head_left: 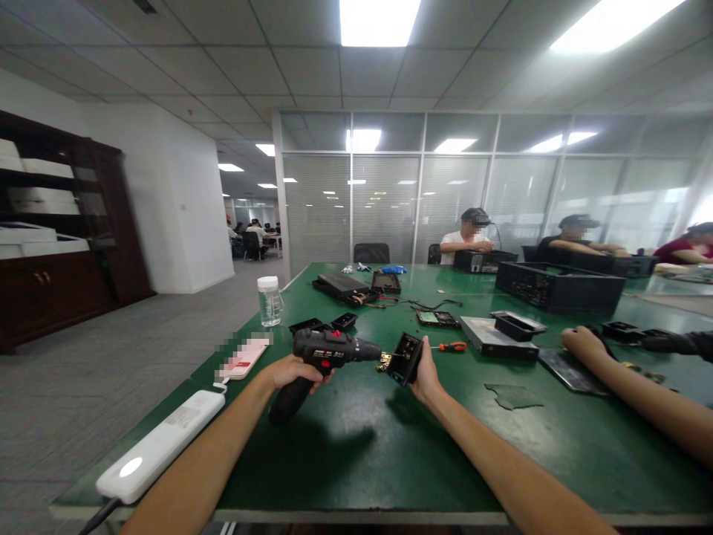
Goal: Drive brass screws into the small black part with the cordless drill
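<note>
My left hand [301, 370] is wrapped round the grip of a black cordless drill [328, 348] with red switches. The drill lies level above the table, its chuck pointing right. A small open black plastic box [405, 360] is held tilted in my right hand [426, 376], its hollow side facing the drill. The bit reaches into the opening of the box; whether it touches anything inside is too small to tell. Brass-coloured metal bits [383, 363] show beside the bit and the box. Behind my right hand lies an orange-and-black screwdriver [452, 347].
On the green table [334, 475] are a white power strip [161, 446], a phone [248, 359], a water bottle [269, 303], a metal drive [495, 340], a green board piece [513, 396] and black computer cases [560, 288]. A co-worker's arm [640, 379] reaches in from the right.
</note>
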`<state>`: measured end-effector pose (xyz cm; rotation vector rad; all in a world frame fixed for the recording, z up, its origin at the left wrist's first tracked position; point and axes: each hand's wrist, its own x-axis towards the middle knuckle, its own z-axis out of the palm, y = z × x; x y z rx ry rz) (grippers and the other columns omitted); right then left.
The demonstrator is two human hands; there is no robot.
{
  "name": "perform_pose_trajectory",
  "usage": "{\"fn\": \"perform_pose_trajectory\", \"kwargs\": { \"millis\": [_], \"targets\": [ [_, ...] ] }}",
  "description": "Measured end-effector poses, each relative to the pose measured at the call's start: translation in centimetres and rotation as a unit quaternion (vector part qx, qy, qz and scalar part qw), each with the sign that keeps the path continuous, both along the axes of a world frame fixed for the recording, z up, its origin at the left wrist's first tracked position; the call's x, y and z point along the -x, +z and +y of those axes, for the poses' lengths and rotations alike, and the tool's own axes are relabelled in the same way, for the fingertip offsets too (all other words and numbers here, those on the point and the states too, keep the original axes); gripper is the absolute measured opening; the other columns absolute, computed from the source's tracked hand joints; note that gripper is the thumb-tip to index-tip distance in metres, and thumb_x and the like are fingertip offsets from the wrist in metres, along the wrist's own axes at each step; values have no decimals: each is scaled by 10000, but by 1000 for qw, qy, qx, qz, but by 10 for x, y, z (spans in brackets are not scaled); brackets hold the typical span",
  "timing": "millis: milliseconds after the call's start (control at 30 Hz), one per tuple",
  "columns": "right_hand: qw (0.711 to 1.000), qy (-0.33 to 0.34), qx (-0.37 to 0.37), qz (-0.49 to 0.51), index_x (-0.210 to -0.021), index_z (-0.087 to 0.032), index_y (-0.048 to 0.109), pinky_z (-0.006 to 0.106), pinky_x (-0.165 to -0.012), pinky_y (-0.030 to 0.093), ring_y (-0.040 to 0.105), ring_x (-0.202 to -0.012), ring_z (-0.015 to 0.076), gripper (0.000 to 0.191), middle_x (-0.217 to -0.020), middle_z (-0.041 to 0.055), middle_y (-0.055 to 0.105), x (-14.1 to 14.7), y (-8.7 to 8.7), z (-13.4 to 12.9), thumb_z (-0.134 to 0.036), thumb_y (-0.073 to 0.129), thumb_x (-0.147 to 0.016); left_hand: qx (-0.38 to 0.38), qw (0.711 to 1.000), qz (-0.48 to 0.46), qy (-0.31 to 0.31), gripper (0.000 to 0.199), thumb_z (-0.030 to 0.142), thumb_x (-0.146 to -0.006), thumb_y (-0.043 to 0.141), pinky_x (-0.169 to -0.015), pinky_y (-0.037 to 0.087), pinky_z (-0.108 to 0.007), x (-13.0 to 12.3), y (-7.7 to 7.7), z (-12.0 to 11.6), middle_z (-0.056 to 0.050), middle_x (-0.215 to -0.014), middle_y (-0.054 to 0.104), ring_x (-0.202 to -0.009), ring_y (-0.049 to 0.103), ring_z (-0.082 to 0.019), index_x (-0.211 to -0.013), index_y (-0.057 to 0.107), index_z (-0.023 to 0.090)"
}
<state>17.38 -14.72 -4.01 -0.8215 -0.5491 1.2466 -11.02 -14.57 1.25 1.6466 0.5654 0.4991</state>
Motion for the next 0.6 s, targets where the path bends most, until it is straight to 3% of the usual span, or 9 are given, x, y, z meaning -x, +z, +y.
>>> {"fn": "perform_pose_trajectory", "kwargs": {
  "millis": [600],
  "targets": [
    [1000,-21,-11,3,-803,-162,531,358,-627,453,572,-691,195,495,-693,42,594,1,-1,1,-608,403,-631,-5,1000,-6,-15,293,192,-602,536,-529,387,-258,0,0,0,-62,-762,539,-551,483,-116,-876,530,87]
  ]
}}
